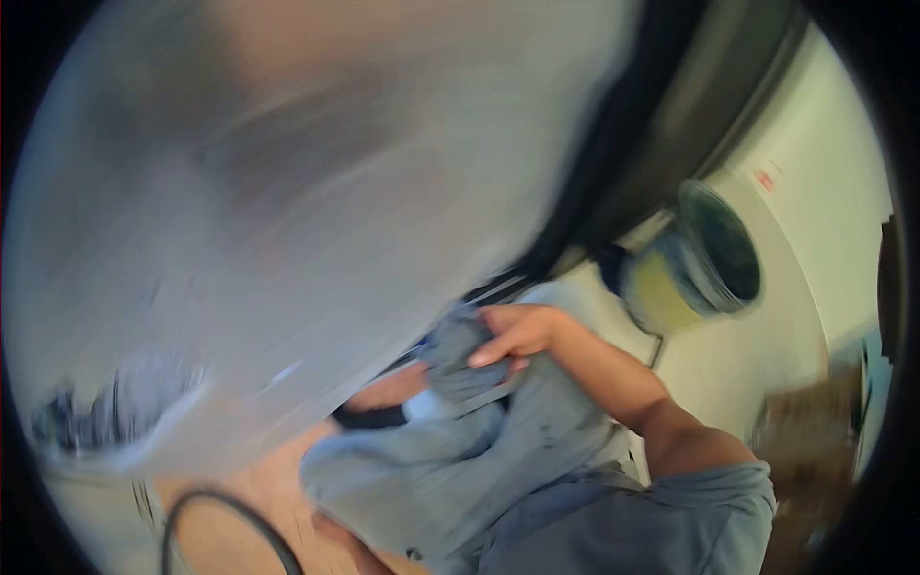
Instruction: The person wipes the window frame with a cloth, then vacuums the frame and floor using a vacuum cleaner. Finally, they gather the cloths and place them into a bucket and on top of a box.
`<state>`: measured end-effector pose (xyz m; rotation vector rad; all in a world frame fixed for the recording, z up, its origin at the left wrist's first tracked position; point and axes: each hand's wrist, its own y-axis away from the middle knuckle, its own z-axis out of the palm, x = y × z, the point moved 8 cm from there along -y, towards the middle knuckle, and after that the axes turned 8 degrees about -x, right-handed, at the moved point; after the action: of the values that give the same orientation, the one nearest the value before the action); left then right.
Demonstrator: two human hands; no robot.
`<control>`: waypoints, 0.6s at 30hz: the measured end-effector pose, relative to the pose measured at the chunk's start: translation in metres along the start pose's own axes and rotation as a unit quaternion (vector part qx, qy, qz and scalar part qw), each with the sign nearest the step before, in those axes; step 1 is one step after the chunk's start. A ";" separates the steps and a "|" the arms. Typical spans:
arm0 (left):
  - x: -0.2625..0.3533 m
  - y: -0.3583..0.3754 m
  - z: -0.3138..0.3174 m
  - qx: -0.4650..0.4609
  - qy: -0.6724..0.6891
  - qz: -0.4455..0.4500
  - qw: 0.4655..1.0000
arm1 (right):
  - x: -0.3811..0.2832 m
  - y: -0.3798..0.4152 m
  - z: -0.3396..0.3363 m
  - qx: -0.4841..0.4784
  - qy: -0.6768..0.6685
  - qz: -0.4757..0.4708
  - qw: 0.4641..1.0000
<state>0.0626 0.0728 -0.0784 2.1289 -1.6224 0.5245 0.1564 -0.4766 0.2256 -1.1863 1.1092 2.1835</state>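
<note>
My right hand (508,337) is closed around a crumpled grey cloth (460,355), with the thumb over its near side. The cloth is beside the dark lower edge of a large, shiny grey panel (316,220), which is blurred by motion. Under the hand lie the light grey-blue trousers (412,474) on my bent legs. My left hand cannot be made out. Bare skin shows beside a black band left of the cloth, but which body part it is cannot be told.
A bucket (666,287) with a yellow label and a dark inside is at the upper right. Brown cardboard boxes (810,422) are at the far right. A black curved hose or ring (225,496) shows at the lower left over an orange-tan floor (259,479).
</note>
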 end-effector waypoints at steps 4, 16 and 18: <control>0.060 -0.004 -0.027 -0.081 0.233 -0.070 0.967 | 0.008 0.088 -0.026 0.082 -0.069 -0.135 0.985; 0.103 -0.011 -0.047 -0.009 0.753 -0.227 0.618 | 0.066 0.450 -0.090 0.759 0.513 0.038 0.399; 0.048 -0.020 -0.031 0.057 0.781 -0.176 0.597 | 0.109 0.431 -0.118 0.709 0.553 0.092 0.429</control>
<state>0.0927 0.0555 -0.0288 0.9946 -0.0977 1.6585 -0.1315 -0.8293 0.2902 -1.2771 2.6069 -0.4809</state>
